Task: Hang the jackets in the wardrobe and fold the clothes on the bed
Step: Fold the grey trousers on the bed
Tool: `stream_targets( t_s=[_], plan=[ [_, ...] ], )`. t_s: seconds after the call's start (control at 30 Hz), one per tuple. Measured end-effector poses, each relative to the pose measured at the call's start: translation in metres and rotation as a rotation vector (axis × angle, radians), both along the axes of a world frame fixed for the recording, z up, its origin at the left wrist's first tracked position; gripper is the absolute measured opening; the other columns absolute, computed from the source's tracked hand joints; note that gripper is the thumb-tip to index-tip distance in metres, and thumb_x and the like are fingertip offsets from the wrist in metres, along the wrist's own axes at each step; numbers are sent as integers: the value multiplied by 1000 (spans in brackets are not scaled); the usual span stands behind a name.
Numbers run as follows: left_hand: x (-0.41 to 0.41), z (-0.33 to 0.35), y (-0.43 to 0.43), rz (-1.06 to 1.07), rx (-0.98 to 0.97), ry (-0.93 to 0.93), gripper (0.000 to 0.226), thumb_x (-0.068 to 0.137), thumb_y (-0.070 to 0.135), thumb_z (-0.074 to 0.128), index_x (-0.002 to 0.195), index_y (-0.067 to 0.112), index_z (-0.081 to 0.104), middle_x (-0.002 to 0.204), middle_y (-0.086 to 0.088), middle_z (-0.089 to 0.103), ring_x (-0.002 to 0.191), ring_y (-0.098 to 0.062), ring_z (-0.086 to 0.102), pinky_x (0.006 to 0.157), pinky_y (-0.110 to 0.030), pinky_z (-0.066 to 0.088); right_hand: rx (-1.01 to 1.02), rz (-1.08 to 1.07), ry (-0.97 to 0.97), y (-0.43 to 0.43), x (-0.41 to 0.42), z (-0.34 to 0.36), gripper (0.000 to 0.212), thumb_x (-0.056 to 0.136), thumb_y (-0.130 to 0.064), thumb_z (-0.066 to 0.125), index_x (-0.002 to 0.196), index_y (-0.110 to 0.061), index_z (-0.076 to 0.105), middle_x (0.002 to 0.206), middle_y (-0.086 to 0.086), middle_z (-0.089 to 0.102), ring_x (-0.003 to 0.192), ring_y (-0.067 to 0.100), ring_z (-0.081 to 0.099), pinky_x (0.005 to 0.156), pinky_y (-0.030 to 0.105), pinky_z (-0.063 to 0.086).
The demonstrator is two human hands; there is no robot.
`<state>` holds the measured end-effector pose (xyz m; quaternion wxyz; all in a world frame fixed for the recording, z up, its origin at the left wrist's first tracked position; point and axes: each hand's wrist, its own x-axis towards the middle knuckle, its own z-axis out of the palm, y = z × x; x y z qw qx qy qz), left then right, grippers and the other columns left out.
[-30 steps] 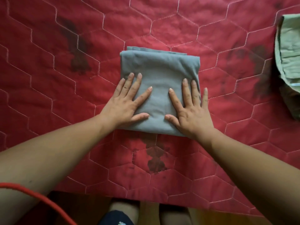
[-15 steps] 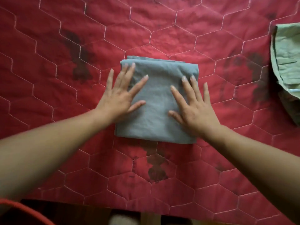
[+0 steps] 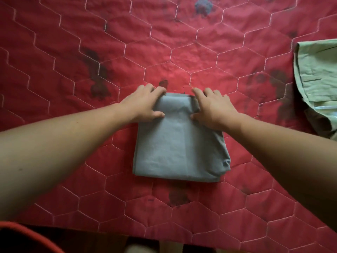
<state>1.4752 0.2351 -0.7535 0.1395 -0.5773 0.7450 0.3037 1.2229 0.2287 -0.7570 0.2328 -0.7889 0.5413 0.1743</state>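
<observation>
Most of the view was the bed (image 3: 73, 52), its red cover quilted in hexagons and blotched with dark marks. Near its front edge, about the middle, lay the grey garment (image 3: 178, 152), folded down to a thick, roughly square packet whose layers bunched a little at the near right corner. Well apart to the right, cut off by the frame, a pale green garment (image 3: 317, 70) lay loose and unfolded.

Both hands sat at the far edge of the grey packet. The left hand (image 3: 144, 105) was at the far left corner and the right hand (image 3: 213, 108) at the far right. Each had its fingers curled over and behind the edge and its thumb pressed on top, so each pinched the cloth.

The step in hand looked like one more fold toward the body, or a lift of the finished packet; which one could not be told. Either way, the fingers needed to catch every layer, not just the top one. The two corners should travel level and together, so the far edge met the near edge squarely. The bunched right corner was the likeliest to slip and would want smoothing flat afterwards.
</observation>
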Motion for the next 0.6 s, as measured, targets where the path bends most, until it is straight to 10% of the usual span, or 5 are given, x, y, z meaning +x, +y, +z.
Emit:
stream_targets(
  t_s=[0.13,0.23,0.37,0.6],
  plan=[
    [-2,1,20,21,224,18,43,73,45,82,96,17,59,95,-6,59,91,-28,56,75,-35,47,194,45,43,16,-3,7,59,75,-58,75,118,-23,54,119,7,66,113,34,58,84,42,40],
    [-6,6,34,92,340,121,40,73,26,83,65,14,45,63,1,45,61,-21,44,49,-30,30,307,65,59,27,4,15,40,72,-51,79,91,-25,55,105,2,67,105,31,62,80,39,39],
    [-5,38,42,110,358,196,32,76,17,77,70,15,46,66,1,46,61,-16,42,47,-25,30,406,14,-30,30,5,47,36,70,-34,82,70,-24,48,82,2,63,84,30,62,64,35,47],
    [-2,146,3,122,-240,265,25,75,17,68,77,21,44,73,5,51,73,-26,52,60,-37,38,-230,87,-147,-19,-2,146,26,85,-36,60,98,-17,50,105,11,63,97,38,62,71,40,45]
  ],
)
